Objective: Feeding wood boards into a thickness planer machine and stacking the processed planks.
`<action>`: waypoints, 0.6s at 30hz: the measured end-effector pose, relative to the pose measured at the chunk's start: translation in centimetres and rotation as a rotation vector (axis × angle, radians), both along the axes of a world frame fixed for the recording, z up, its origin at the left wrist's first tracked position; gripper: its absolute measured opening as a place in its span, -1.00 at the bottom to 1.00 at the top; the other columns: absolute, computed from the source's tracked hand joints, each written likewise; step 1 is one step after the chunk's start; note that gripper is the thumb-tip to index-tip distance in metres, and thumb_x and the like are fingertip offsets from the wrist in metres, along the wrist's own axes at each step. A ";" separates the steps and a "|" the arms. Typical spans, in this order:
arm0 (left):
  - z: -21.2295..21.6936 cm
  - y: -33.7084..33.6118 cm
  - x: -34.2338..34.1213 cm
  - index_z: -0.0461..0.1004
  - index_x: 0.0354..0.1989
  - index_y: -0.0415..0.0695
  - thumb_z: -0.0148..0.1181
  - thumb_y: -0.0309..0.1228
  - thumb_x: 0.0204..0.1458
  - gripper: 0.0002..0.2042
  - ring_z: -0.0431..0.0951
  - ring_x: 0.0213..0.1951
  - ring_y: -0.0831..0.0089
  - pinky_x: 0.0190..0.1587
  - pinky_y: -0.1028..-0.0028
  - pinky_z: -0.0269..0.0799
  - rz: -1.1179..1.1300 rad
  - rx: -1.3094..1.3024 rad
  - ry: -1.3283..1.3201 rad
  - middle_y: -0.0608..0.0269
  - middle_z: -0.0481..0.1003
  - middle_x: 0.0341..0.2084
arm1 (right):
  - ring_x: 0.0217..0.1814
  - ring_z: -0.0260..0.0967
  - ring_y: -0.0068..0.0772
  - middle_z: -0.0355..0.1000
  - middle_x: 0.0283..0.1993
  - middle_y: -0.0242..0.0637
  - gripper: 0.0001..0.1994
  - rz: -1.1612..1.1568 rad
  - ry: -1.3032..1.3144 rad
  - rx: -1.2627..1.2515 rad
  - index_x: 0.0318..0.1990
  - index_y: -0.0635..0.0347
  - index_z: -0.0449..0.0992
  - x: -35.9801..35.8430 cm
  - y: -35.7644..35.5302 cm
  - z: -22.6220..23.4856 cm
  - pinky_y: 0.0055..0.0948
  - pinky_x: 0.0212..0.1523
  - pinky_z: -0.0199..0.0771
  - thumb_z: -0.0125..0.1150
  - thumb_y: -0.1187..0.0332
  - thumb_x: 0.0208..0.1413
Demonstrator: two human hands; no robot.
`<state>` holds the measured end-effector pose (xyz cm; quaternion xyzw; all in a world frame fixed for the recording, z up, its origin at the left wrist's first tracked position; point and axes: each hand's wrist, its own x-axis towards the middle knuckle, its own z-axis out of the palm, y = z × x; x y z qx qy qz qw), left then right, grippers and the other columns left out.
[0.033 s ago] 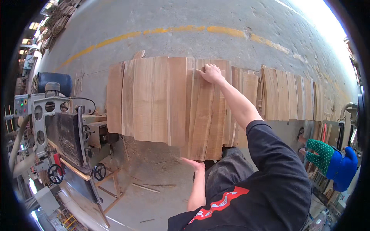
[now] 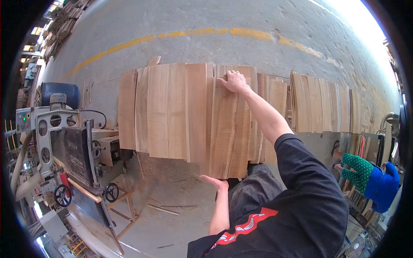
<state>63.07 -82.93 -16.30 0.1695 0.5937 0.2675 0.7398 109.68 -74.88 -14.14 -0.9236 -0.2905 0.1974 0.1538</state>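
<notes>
Long, flat brown wooden board [image 2: 224,124] under the bare right hand's bent fingers [image 2: 228,80], can't tell if gripping. Probably stiff, so I'd hold both ends; bare left hand [image 2: 216,183] has fingers straight.

The floor [image 2: 202,49] on the far side of the boards [image 2: 167,112] gives room to pass. A machine [image 2: 71,150] blocks the left; another row of planks [image 2: 315,103] blocks the right.

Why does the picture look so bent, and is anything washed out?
Head view: the fisheye lens curves the yellow floor line and leaves dark corners; head view, upper right: glare washes out detail; head view, centre: boards look fairly clear.
</notes>
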 end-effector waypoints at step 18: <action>1.5 -2.9 7.8 -0.08 0.57 -0.08 -0.07 0.52 0.09 0.08 0.04 0.51 0.10 0.50 -0.02 0.00 -0.142 -0.070 0.034 0.10 0.04 0.52 | 0.07 0.55 -0.01 0.60 -0.12 0.05 -0.19 0.058 -0.317 -0.017 -0.22 0.30 0.68 7.7 -4.1 -2.5 -0.04 0.06 0.56 0.02 -0.45 0.18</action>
